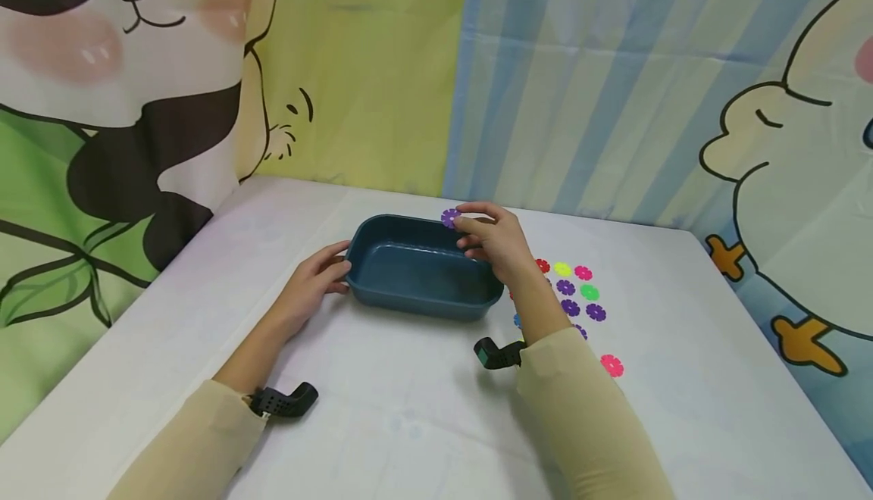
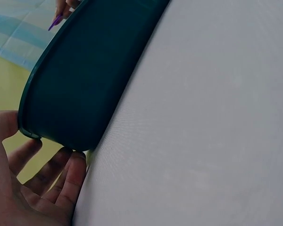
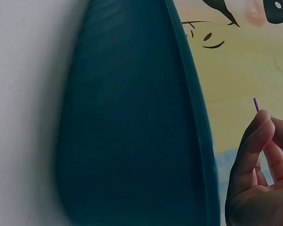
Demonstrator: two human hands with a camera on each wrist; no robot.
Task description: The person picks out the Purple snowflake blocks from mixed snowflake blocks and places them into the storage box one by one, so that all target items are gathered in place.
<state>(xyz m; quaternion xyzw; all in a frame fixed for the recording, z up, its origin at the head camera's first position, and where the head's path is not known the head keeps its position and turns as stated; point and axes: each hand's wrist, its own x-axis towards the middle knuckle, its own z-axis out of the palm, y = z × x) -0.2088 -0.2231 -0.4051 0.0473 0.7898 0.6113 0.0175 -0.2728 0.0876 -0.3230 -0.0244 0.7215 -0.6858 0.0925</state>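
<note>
A dark teal plastic basin [image 1: 416, 269] stands on the white table. At its left end my left hand [image 1: 317, 280] holds it, thumb at the rim and curved fingers against the outer wall, as the left wrist view shows. My right hand [image 1: 496, 241] is raised over the basin's far right side. Between its thumb and index finger it pinches a purple snowflake disc [image 1: 449, 217], upright above the rim. In the right wrist view the disc [image 3: 255, 104] appears edge-on as a thin purple sliver. The visible basin floor is bare.
To the right of the basin lie several loose snowflake discs, among them a green one [image 1: 589, 292], a yellow one [image 1: 562, 269] and purple ones [image 1: 596, 312]. My right forearm hides some. One pink disc [image 1: 611, 366] lies nearer. A cartoon-printed curtain [image 1: 382, 68] hangs behind the table.
</note>
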